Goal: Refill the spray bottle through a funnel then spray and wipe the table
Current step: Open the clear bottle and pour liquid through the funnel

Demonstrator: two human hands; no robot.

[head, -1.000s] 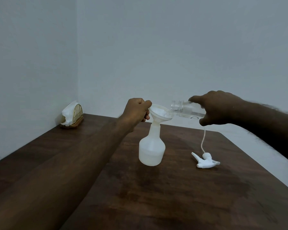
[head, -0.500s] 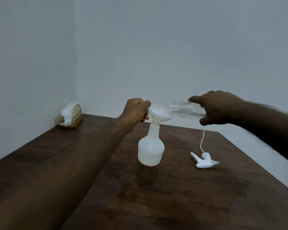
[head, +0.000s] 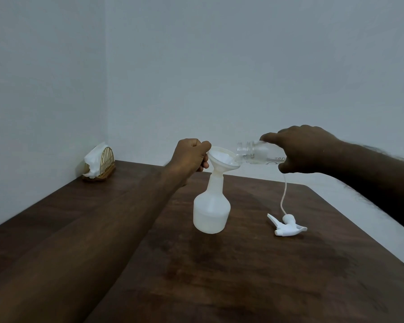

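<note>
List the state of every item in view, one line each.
Spray bottle, upright, headless, partly filled.
Funnel, seated in its neck.
Clear bottle, uncapped, tipped over funnel.
Spray head, lying on table.
Left hand, grips funnel.
Right hand, holds clear bottle.
Napkin holder, upright, stocked.

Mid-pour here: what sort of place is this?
Probably a plain domestic room, maybe a dining corner: a dark wooden table standing in the corner of bare pale walls, with a wicker napkin holder of tissues on it.
</note>
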